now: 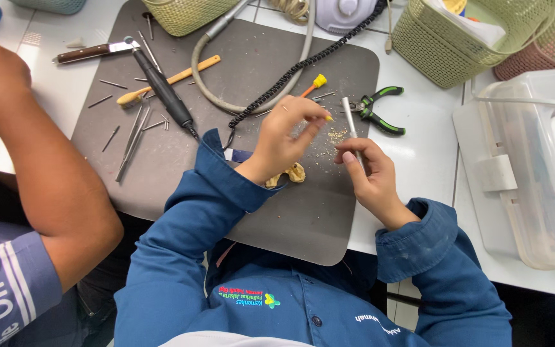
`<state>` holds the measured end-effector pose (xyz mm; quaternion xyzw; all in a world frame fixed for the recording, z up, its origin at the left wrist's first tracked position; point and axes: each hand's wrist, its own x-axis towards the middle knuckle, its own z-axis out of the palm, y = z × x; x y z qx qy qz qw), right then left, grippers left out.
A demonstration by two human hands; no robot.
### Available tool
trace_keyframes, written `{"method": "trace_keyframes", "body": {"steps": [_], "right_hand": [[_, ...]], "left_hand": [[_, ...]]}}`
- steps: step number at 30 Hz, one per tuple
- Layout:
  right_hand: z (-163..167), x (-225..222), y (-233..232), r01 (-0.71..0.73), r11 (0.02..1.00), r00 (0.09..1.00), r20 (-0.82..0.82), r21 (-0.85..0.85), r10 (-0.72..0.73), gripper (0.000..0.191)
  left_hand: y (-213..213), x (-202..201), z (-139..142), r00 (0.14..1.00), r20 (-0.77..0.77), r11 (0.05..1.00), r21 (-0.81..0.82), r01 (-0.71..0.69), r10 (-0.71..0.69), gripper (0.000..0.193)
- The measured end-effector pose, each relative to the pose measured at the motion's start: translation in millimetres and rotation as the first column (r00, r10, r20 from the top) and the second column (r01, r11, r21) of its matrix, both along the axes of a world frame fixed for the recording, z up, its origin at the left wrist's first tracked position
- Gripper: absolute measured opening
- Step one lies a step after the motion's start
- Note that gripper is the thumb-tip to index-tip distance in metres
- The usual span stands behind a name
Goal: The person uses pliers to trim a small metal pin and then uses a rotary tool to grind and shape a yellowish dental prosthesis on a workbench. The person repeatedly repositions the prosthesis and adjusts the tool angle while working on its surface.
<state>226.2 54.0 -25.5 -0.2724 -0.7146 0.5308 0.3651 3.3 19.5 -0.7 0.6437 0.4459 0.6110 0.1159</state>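
My left hand (285,138) hovers over the grey mat (162,160), thumb and fingers pinched on a tiny yellowish piece at its fingertips. A tan, lumpy dental cast (293,173) lies on the mat just under that wrist. My right hand (370,172) grips a slim silver handpiece (349,114) that points away from me. Between the two hands the mat is dusted with pale crumbs (336,135).
Green-handled pliers (380,109) lie right of the mat. A black rotary handpiece (162,90), a wooden tool, a knife and several thin metal burs lie on the mat's left. Woven baskets (457,45) and a clear plastic box (541,160) stand right. Another person's arm (40,167) reaches in at left.
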Motion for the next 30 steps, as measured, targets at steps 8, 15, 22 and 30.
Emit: {"method": "trace_keyframes", "body": {"steps": [8, 15, 22, 30], "right_hand": [[-7.4, 8.0, 15.2, 0.005, 1.0, 1.0, 0.004, 0.003, -0.005, 0.013], [-7.4, 7.6, 16.2, 0.04, 0.999, 0.999, 0.024, -0.003, -0.04, 0.013], [0.4, 3.0, 19.9, -0.012, 0.983, 0.998, 0.067, 0.185, 0.0, 0.008], [9.4, 0.0, 20.3, -0.034, 0.951, 0.994, 0.114, 0.306, -0.001, 0.008]], "left_hand": [[1.9, 13.3, -0.1, 0.888, -0.458, 0.989, 0.147, 0.025, 0.046, 0.015], [2.7, 10.2, -0.8, 0.872, -0.487, 0.988, 0.155, 0.027, 0.053, 0.015], [0.9, 3.5, 1.2, 0.881, -0.474, 0.992, 0.121, 0.044, 0.019, 0.015], [-1.0, -1.9, 0.0, 0.905, -0.417, 0.995, 0.008, 0.096, -0.084, 0.013]]}}
